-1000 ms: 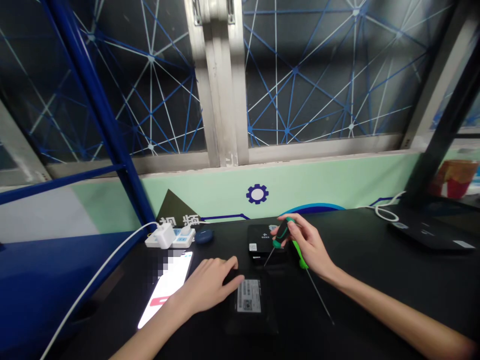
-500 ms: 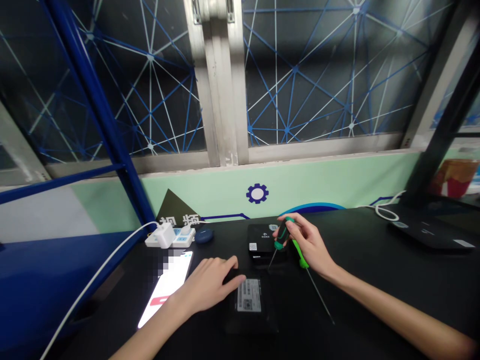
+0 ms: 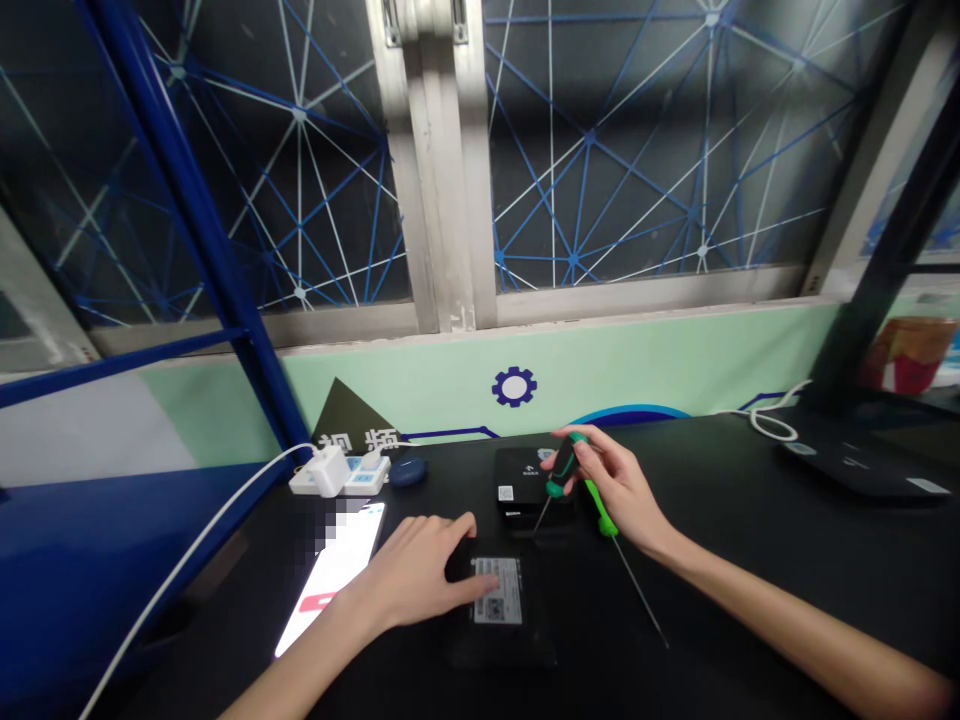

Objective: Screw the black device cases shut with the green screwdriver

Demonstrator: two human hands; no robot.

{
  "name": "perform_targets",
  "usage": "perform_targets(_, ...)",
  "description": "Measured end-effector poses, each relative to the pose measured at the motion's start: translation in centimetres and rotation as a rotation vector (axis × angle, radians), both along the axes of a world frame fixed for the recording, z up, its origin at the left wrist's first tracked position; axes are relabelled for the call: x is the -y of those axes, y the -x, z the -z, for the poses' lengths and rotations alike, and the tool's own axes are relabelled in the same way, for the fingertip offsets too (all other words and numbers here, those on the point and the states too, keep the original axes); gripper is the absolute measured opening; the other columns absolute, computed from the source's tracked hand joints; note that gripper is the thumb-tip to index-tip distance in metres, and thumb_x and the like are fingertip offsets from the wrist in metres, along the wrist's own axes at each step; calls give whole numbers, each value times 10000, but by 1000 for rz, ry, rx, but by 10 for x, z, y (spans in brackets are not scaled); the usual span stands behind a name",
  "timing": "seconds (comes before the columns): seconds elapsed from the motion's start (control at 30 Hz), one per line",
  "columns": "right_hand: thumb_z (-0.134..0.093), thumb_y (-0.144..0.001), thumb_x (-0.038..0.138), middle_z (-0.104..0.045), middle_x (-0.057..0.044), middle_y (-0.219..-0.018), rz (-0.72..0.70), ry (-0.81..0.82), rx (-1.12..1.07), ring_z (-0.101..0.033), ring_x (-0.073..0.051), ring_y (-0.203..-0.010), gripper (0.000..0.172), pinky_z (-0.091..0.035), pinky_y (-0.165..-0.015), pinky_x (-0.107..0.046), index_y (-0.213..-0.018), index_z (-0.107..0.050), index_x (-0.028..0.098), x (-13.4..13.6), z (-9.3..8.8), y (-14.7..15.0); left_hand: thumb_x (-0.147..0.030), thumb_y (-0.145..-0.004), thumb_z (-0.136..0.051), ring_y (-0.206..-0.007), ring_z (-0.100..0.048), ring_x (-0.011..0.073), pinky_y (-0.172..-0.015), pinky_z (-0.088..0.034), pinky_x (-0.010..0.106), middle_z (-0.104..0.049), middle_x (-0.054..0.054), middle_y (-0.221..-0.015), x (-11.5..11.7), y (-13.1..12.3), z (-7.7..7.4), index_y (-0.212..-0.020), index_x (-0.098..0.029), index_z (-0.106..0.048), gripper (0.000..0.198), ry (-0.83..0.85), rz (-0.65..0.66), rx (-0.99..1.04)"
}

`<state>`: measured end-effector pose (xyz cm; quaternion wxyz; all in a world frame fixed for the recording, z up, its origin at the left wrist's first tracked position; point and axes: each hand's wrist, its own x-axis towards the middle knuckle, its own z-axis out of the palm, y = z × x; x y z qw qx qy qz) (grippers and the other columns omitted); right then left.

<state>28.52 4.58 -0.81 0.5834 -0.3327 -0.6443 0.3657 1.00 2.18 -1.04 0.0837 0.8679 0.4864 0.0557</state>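
Observation:
A flat black electronic box [image 3: 534,625] lies label-side up in front of me, with a white printed label [image 3: 508,602] on it. My left hand [image 3: 424,568] holds it at its far left corner, thumb across the label and index finger at the far edge. My right hand [image 3: 611,485] grips the dark green and black handle of a screwdriver [image 3: 561,472]. Its shaft tilts down to the left, tip at the box's far edge; whether it sits in a screw is too dark to tell. A bright green screwdriver [image 3: 604,515] lies under my right hand.
More black boxes [image 3: 517,468] stand behind the work. A lit phone [image 3: 337,570] lies left, near a power strip [image 3: 367,478] with a white charger and a dark blue case [image 3: 408,471]. Another black device [image 3: 862,465] and a white cable [image 3: 772,428] lie right.
My left thumb has slid right and down onto the label. The held screwdriver and my right hand have shifted very slightly left; the box stays in place.

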Motion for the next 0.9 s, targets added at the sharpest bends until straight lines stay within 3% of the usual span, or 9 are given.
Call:
perform_targets(0.27, -521, -964, 469, -757, -102, -909, 25, 6, -54, -688, -199, -709, 340, -549, -637, -317, -1128, -599, 181, -3, 2, 0, -766, -721, -593, -915, -593, 305, -740, -425, 356, -634, 37, -957, 2, 2, -5, -1122, -307, -584, 610, 50, 0, 1)
perform_targets(0.6, -526, -963, 472, -751, -95, -895, 53, 16, -166, -713, -215, -769, 333, -571, -625, -314, -1117, -605, 187, -12, 7, -4, -784, -723, -579, -929, -598, 314, -740, -428, 355, -634, 46, -971, 0, 2, -1, -1152, -308, -585, 641, 60, 3, 13)
perform_targets(0.77, -538, -954, 481, -750, -97, -886, 72, -7, -134, -714, -237, -837, 338, -570, -633, -318, -1105, -605, 186, -9, 6, -3, -772, -733, -583, -941, -594, 321, -738, -430, 362, -632, 49, -988, 0, 3, -2, -1158, -316, -571, 623, 81, 9, 19)
perform_targets(0.9, -531, -959, 475, -754, -94, -913, 74, -22, -64, -710, -220, -784, 324, -570, -652, -324, -1098, -600, 190, -7, 7, -2, -767, -732, -586, -945, -601, 324, -742, -431, 360, -633, 54, -994, 0, 2, -2, -1152, -306, -573, 624, 75, 6, 11)
